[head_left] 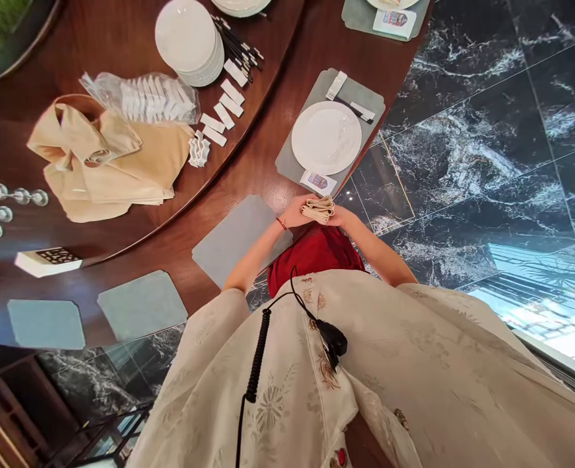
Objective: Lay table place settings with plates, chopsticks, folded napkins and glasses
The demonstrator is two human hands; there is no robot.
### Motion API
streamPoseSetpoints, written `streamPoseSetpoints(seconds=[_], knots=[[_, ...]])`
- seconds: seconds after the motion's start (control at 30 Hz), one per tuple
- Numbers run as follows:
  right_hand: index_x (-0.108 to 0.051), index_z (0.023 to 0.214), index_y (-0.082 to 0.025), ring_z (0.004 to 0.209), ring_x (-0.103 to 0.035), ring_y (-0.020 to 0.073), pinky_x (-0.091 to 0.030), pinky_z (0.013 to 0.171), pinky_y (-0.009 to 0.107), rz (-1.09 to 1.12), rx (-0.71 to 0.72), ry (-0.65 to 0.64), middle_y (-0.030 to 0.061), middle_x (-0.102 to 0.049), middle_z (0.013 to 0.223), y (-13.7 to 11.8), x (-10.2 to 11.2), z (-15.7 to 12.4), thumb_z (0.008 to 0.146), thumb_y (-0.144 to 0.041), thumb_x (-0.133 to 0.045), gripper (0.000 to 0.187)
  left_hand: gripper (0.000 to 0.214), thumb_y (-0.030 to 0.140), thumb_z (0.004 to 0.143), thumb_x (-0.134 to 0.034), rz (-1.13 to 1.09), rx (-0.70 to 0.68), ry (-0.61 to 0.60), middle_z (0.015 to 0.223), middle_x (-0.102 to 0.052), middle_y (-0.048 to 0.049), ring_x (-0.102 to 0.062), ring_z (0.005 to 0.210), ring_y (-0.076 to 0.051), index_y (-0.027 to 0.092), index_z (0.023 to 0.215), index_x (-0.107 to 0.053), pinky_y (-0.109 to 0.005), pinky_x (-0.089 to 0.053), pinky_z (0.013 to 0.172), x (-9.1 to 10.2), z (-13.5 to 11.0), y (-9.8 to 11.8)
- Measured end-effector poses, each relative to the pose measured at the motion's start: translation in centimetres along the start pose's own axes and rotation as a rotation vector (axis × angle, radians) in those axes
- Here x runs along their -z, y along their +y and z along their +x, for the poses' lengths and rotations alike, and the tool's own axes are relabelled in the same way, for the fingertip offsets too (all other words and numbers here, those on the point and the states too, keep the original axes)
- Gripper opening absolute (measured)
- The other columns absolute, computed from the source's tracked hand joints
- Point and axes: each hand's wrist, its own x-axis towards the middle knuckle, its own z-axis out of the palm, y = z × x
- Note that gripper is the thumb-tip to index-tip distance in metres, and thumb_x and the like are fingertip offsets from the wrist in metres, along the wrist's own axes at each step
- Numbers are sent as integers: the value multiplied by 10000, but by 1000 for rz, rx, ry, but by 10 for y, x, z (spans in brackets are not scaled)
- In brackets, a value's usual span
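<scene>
A beige cloth napkin (319,209), pleated into a narrow folded bundle, is held between my two hands in front of my body. My left hand (297,211) grips its left side, a red string round the wrist. On the other side, my right hand (336,216) closes on the bundle, its fingers partly hidden. Just beyond the hands lies a grey placemat (287,159) bearing a white plate (326,138), a printed card (318,182) and black chopsticks (353,109) on a white rest. To the left, another grey placemat (241,240) is partly covered by my forearm.
On the raised round turntable (248,153) are a stack of white plates (190,42), chopsticks, small white pieces (226,110), a plastic bag (141,97) and beige napkins (112,162). Glasses (12,195) and a box (48,261) stand left. Dark marble floor (462,143) lies right.
</scene>
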Motion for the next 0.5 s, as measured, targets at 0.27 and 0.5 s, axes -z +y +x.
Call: streamPoseSetpoints(seconds=[0.27, 0.5], knots=[[-705, 1102, -202, 1066, -657, 255, -583, 926, 377, -707, 624, 470, 84, -709, 1105, -67, 49, -6, 950, -365, -648, 230, 334, 357, 742, -817, -16, 295, 102, 946, -727, -37, -711, 930, -221, 194, 955, -618, -351, -578, 866, 34, 85, -21], [-692, 1280, -206, 1255, -608, 325, -497, 1119, 467, -1080, 694, 313, 124, -697, 1294, -114, 93, 35, 972, -372, -652, 352, 257, 263, 696, -793, 126, 366, 108, 903, -712, -50, -685, 912, -229, 175, 862, -617, -349, -561, 866, 44, 177, -38]])
